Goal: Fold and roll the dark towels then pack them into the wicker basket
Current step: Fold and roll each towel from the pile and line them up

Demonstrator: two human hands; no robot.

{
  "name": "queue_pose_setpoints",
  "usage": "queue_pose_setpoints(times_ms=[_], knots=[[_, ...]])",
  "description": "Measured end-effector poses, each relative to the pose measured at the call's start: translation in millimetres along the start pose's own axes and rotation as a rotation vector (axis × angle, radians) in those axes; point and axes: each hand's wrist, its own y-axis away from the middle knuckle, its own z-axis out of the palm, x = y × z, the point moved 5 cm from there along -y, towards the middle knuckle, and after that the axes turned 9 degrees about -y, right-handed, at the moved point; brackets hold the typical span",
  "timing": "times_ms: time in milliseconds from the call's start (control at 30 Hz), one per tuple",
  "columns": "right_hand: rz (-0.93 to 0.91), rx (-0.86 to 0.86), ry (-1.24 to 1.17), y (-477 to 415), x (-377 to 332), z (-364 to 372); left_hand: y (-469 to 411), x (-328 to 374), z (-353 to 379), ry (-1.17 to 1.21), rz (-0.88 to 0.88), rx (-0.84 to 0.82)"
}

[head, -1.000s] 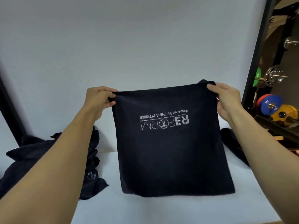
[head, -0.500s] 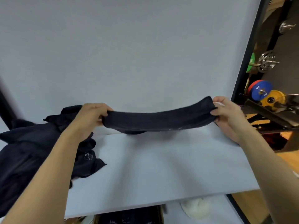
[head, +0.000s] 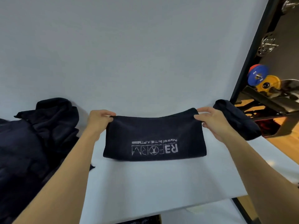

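A dark towel [head: 153, 133] with a white upside-down logo lies folded in half on the white table [head: 145, 183], its fold toward me. My left hand [head: 100, 122] pinches its far left corner. My right hand [head: 212, 123] pinches its far right corner. A heap of unfolded dark towels [head: 35, 143] fills the left side of the table. Another dark towel [head: 237, 120] lies bunched behind my right hand at the table's right edge. The wicker basket cannot be made out; only a dark strip with a light edge [head: 145, 219] shows below the table's front edge.
A white backdrop [head: 129, 54] rises behind the table. A black frame post [head: 252, 50] bounds it on the right. Beyond the post stand blue and yellow weight plates [head: 262, 80] and metal gym gear over a wooden floor.
The towel hung full length from both hands a second ago. It was then lowered and doubled over, and now rests folded in half on the table. The view tilted downward.
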Motion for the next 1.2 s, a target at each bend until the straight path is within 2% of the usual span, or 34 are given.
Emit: queue_pose_setpoints(times_ms=[67, 100, 167, 200, 233, 300, 367, 433, 533, 633, 667, 767, 833, 933, 1000, 1100, 1200], knots=[[0.016, 0.057, 0.202, -20, 18, 7, -17, -12, 14, -0.132, -0.046, 0.06], [0.012, 0.084, 0.378, -26, 26, 10, -18, -14, 21, -0.263, -0.034, 0.096], [-0.095, 0.132, 0.706, -28, 30, 23, -9, -4, 40, -0.494, 0.099, 0.175], [-0.205, 0.119, 0.773, -25, 27, 39, 1, 8, 54, -0.519, 0.221, 0.185], [-0.315, 0.049, 0.797, -18, 25, 62, 13, 21, 72, -0.511, 0.349, 0.135], [-0.419, -0.214, 0.899, -4, 36, 109, 36, 29, 115, -0.598, 0.526, -0.086], [-0.344, -0.387, 1.072, 0, 63, 127, 42, 2, 138, -0.878, 0.51, -0.272], [-0.271, -0.351, 1.178, -13, 75, 106, 29, -33, 122, -1.042, 0.419, -0.255], [-0.108, -0.249, 1.231, -35, 75, 60, 18, -62, 76, -1.11, 0.221, -0.165], [-0.07, -0.224, 1.133, -45, 62, 48, 32, -56, 45, -1.213, 0.107, 0.104], [-0.069, -0.219, 1.045, -45, 57, 51, 41, -51, 44, -1.184, 0.092, 0.111], [-0.021, -0.199, 0.784, -38, 40, 54, 45, -46, 50, -0.808, 0.036, -0.09], [0.104, -0.198, 0.65, -21, 29, 48, 29, -40, 47, -0.729, 0.022, -0.178], [0.414, -0.394, 0.464, 37, 30, 47, -1, -20, 36, -0.842, 0.13, -0.008], [0.496, -0.561, 0.41, 81, 36, 56, 2, -6, 42, -0.905, 0.227, 0.068], [0.422, -0.532, 0.407, 126, 46, 65, 50, 3, 63, -0.728, 0.45, -0.047], [0.39, -0.467, 0.278, 163, 54, 72, 137, -11, 73, -0.564, 0.665, -0.188]])
